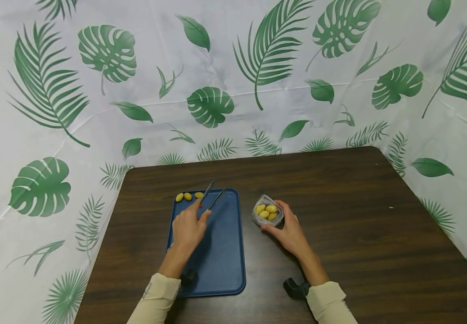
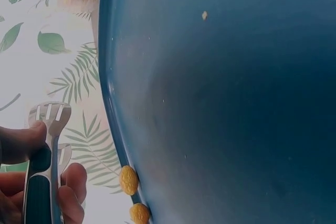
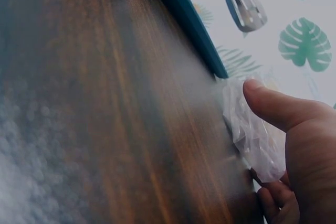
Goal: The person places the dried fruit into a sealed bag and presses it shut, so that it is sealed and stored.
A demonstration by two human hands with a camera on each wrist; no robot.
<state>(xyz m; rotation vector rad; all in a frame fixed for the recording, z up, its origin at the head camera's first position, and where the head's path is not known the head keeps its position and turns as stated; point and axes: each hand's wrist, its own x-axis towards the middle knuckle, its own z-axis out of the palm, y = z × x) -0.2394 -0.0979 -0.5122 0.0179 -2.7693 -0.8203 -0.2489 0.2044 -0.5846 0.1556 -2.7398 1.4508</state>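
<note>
My left hand (image 1: 187,228) holds metal tongs (image 1: 216,200) with slotted tips, over the far part of a blue tray (image 1: 221,256). In the left wrist view, the thumb and fingers pinch the tongs' dark-inlaid arms (image 2: 39,198), and nothing shows between the tips. Three wrinkled yellow oval pieces (image 1: 187,196) lie along the tray's far left edge, close to the tongs. Right of the tray, my right hand (image 1: 293,231) grips a clear plastic bag (image 3: 254,140), thumb on the near side and fingers around the far side. Several more yellow pieces (image 1: 264,214) fill its open top.
Both tray and bag are on a dark wood-grain table (image 1: 359,234). A leaf-print cloth (image 1: 233,54) hangs behind the table and along its sides. A black wrist strap (image 1: 296,288) sits at the right cuff. A small pale crumb (image 2: 205,16) lies on the tray.
</note>
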